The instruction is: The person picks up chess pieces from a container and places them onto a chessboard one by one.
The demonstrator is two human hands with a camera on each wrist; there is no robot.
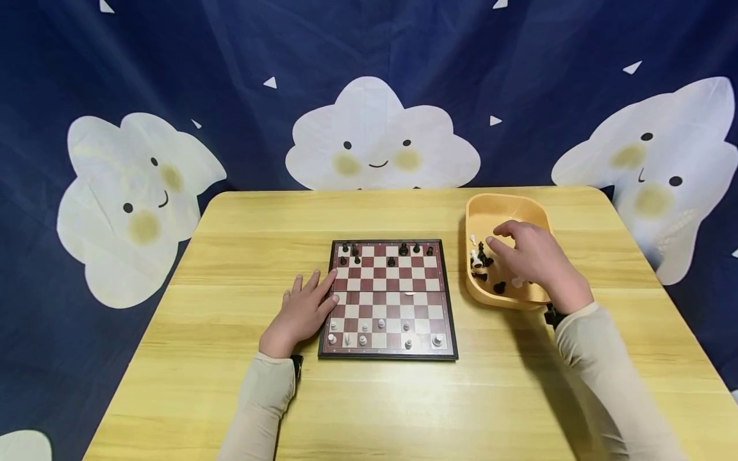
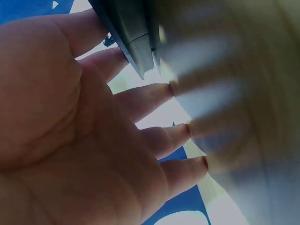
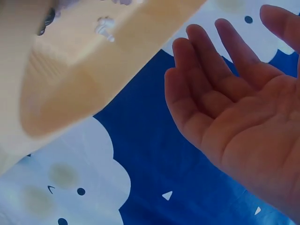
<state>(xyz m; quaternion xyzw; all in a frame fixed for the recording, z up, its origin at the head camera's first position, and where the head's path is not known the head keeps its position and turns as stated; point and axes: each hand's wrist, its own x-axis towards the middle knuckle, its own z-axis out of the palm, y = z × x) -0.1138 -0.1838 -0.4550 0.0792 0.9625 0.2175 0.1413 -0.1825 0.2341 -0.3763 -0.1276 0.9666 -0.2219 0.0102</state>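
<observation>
A folding chessboard point(image 1: 371, 283) with a dark frame lies on the table, with several black pieces point(image 1: 391, 261) on its far rows and several white pieces point(image 1: 381, 323) on its near rows. My left hand point(image 1: 296, 314) rests at the board's left side, thumb and fingertip on its edge; the left wrist view shows the fingers point(image 2: 145, 101) spread beside the dark board edge point(image 2: 126, 35). Over an orange plastic bin point(image 1: 490, 298) hovers my right hand point(image 1: 533, 253), fingers loosely bent and holding nothing. Loose black and white pieces point(image 1: 481, 256) lie in the bin, some hidden beneath that hand.
The bin stands to the right of the board, a gap apart from it. Light wood covers the tabletop point(image 1: 248, 256), whose far edge meets a dark blue curtain point(image 1: 248, 38) printed with smiling clouds.
</observation>
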